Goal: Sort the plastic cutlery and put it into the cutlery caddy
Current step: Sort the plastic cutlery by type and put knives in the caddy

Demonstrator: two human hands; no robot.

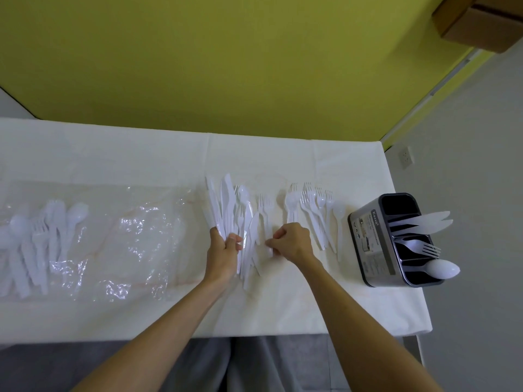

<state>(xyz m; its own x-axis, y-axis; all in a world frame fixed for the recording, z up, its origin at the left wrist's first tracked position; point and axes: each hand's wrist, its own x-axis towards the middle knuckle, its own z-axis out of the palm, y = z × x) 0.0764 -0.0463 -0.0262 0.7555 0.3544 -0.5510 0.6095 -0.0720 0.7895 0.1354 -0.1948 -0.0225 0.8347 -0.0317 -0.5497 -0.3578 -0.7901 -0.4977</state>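
Observation:
My left hand grips a fanned bunch of white plastic knives standing off the table's middle. Just to its right my right hand pinches the handle of a white fork that lies on the cloth. A loose row of forks and spoons lies further right. The grey cutlery caddy stands at the table's right end; knives, a fork and a spoon stick out of its separate compartments.
A clear plastic bag lies flat on the left half of the white tablecloth, with another heap of mixed white cutlery at its left end. A yellow wall rises behind the table. The table's right edge is just past the caddy.

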